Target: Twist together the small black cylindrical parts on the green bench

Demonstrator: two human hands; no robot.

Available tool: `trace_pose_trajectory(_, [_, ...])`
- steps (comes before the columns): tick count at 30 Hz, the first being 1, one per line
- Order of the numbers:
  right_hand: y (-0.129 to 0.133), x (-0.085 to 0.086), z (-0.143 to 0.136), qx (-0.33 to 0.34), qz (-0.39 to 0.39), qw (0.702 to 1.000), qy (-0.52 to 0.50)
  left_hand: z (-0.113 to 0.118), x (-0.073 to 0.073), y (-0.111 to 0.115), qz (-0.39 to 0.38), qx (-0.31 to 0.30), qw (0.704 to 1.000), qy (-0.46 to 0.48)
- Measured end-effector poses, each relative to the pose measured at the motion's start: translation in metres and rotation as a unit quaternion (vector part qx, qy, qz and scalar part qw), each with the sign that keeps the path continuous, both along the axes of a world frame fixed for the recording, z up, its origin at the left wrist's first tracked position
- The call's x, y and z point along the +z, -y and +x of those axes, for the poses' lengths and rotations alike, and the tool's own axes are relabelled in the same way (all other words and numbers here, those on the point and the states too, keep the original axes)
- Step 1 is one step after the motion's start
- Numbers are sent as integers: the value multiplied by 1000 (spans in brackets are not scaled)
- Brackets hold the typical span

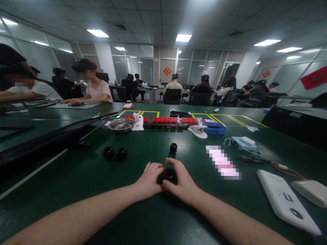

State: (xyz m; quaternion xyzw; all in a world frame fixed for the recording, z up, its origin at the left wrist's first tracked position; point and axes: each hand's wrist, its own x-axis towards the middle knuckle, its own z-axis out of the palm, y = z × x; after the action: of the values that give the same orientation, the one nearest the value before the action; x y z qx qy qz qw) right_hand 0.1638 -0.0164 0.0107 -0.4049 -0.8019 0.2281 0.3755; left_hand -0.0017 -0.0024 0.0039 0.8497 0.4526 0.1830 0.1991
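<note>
- Both hands meet at lower centre of the frame: left hand (149, 178) and right hand (180, 183), fingers curled shut round one round black part (168, 175) on the green surface (153, 217).
- Another black part (173, 147) sits just above; two more (114, 153) off to the left.
- Steel bowl (121, 125) and red blocks (166, 119) further up.

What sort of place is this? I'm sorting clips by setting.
Likely an office-style workroom for small assembly. Long green tables hold red parts trays and a metal bowl; other people sit at more tables; both hands hold a small black part.
</note>
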Motion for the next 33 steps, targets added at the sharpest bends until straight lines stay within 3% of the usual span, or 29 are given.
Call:
trace_pose_trajectory(5, [-4,0,-2,-68,-3,998,-10,1,2,1,3,-2,1000,2])
trace_pose_trajectory(12, [1,2,1,49,-17,999,-15,-1,1,0,-9,-3,1000,9])
trace_pose_trajectory(20, [-4,-2,-2,-38,-38,998,-14,0,-1,0,0,-2,1000,0])
trace_pose_trajectory(27, [0,-1,0,44,-28,999,-8,-1,-3,-1,-1,-2,1000,2])
trace_pose_trajectory(33, [-2,0,-2,-52,-39,998,-13,0,0,0,-2,-6,1000,3])
